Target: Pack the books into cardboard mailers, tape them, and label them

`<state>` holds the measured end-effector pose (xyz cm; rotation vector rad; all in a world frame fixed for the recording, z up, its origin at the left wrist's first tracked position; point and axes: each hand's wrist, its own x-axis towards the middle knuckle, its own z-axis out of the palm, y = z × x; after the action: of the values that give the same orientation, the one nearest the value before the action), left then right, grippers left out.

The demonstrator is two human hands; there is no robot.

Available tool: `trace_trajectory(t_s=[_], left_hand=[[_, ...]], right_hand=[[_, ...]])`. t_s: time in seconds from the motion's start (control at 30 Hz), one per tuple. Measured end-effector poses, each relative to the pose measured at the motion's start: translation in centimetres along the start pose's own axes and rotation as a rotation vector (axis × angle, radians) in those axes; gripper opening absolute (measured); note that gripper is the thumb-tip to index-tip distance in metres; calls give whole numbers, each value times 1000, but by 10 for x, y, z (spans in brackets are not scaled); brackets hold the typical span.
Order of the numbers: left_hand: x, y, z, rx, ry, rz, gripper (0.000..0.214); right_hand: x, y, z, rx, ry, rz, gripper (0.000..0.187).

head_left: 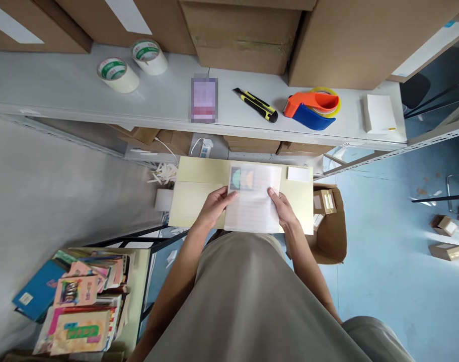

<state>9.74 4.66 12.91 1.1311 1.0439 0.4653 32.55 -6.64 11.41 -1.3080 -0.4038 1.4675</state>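
Held flat between my two hands is a whitish, partly see-through packet [252, 206]; green and orange print shows faintly at its upper left. My left hand [214, 203] grips its left edge, thumb on top. At the right edge my right hand [282, 205] pinches it the same way, fingers mostly hidden beneath. Under the packet lies a pale yellow tabletop [199, 176]. A small white label or card [298, 174] rests on that top, to the right of the packet.
On the grey shelf [169, 100] ahead are tape rolls [118, 75], a box cutter [255, 104], a tape dispenser [312, 108] and white paper slips [379, 113]. Cardboard boxes [244, 37] stand behind. An open carton [337, 226] sits right; stacked books [82, 301] lie lower left.
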Motion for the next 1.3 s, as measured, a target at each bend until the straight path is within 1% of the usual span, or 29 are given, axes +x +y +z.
trace_trajectory(t_s=[0.1,0.13,0.17,0.27,0.3,0.4,0.5,0.57,0.63,0.67,0.7,0.77,0.8,0.83,0.87,0.93,1.0,1.07,1.13,1.2,1.3], left_hand=[[9,-19,11,279,194,102,75],[10,-25,18,368,208,131,74],[9,-29,27,447,176,149,72],[0,-35,55,650,1,145,64],[-3,-35,64,719,-20,133,62],[-9,-31,80,858,-14,94,55],[-7,-28,81,858,-18,72,45],[-1,-29,74,781,-2,64,37],[6,-33,63,595,4,40,32],[10,-36,57,458,-6,16,34],[12,-38,50,305,-21,-13,38],[13,-42,37,6,-53,-67,51],[11,-43,32,-112,-61,-87,56],[8,-44,27,-202,-64,-103,59],[4,-45,22,-268,-64,-116,61],[-5,-45,14,-348,-67,-139,61],[-13,-46,5,-379,-67,-141,61],[-20,-46,-6,-381,-49,-119,62],[-23,-47,-22,-371,-18,-86,64],[-24,-49,-42,-356,20,-58,69],[-20,-59,-81,-330,98,-43,81]], right_hand=[[8,16,7,-81,117,-107,65],[10,22,10,-125,159,-148,66],[11,29,13,-176,195,-183,66],[11,46,21,-301,251,-227,67],[9,50,22,-325,257,-225,67],[1,53,24,-365,242,-217,65],[-6,51,23,-351,187,-220,66],[-8,48,19,-265,115,-198,67],[-10,44,10,-186,56,-170,70],[-10,42,3,-176,60,-169,71],[-11,40,-4,-187,96,-181,73],[-12,37,-20,-233,224,-219,78],[-13,35,-27,-242,281,-225,81],[-14,34,-33,-236,308,-211,86],[-15,33,-37,-221,297,-179,89],[-17,32,-38,-185,204,-97,88],[-16,32,-30,-160,122,-49,83],[-12,32,-16,-148,93,-43,80],[-5,33,2,-141,75,-50,79],[6,37,24,-146,52,-51,78],[29,51,62,-170,40,-44,79]])
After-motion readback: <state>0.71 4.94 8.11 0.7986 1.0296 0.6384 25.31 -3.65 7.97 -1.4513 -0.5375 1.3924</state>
